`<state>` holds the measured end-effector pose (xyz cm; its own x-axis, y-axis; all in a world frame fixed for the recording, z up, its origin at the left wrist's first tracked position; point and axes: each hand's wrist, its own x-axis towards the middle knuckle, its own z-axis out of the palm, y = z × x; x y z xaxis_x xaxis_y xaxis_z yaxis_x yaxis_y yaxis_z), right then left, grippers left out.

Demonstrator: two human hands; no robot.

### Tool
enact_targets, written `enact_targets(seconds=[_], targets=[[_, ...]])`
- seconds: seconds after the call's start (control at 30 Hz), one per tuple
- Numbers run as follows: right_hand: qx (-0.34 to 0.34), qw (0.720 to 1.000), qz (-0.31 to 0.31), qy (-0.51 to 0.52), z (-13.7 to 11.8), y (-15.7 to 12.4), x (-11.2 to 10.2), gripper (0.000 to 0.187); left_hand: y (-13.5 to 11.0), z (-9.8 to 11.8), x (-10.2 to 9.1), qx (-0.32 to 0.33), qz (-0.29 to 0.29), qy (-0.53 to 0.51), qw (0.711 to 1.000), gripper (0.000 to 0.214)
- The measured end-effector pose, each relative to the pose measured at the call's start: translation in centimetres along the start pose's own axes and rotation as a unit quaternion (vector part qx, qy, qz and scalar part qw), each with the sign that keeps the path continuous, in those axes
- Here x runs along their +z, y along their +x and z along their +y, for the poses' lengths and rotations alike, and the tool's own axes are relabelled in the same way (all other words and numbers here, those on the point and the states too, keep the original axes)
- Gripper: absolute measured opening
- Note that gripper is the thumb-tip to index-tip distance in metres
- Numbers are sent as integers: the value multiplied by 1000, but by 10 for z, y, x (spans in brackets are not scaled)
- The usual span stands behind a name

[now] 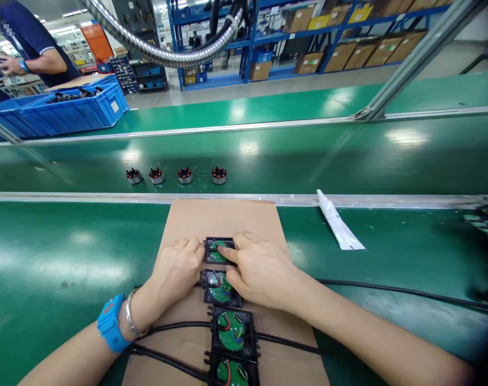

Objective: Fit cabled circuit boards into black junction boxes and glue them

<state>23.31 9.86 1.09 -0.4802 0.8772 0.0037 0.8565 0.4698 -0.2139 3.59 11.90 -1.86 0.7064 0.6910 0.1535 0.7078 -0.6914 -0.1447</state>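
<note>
As the farthest black case [208, 259] is touched by the curled left hand [178, 269], its green board [217, 258] seems pressed by the pointing right hand [263, 268]; grip is unclear, steady pressure needed.

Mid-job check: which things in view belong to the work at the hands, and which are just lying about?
Seemingly in the work:
- farthest black housing, left hand at its edge
- its green board, right hand index finger at it
- three nearer housings
- black cables
- cardboard underneath

Lying apart, untouched:
- white tube
- four round metal parts
- blue bin
</note>
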Motion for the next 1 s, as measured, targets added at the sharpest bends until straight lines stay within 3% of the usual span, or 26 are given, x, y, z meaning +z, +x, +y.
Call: enact_targets(seconds=[0.17,0.33,0.47,0.6,0.67,0.77,0.87,1.0], targets=[[-35,998,48,-22,-20,9,2,27,-2,1,-2,-20,-2,-25,999,14],[-114,993,1,-12,-30,24,10,26,-2,-1,0,-7,-25,-53,998,17],[-90,996,-23,16,-14,23,-4,26,2,-6,-14,-27,-27,-69,997,14],[-52,994,41,89,11,2,-19,29,7,-6,-28,-41,3,-133,990,14],[-10,991,50,123,19,-9,-21,27,10,-4,-26,13,5,-183,983,16],[39,989,-5,144,20,-18,-15,14,14,-2,-16,85,-12,-215,973,15],[54,990,-24,127,14,-19,-7,10,13,-3,-8,83,-12,-222,972,16],[19,994,-3,103,8,-13,0,16,8,-5,-8,81,-23,-237,968,18]])
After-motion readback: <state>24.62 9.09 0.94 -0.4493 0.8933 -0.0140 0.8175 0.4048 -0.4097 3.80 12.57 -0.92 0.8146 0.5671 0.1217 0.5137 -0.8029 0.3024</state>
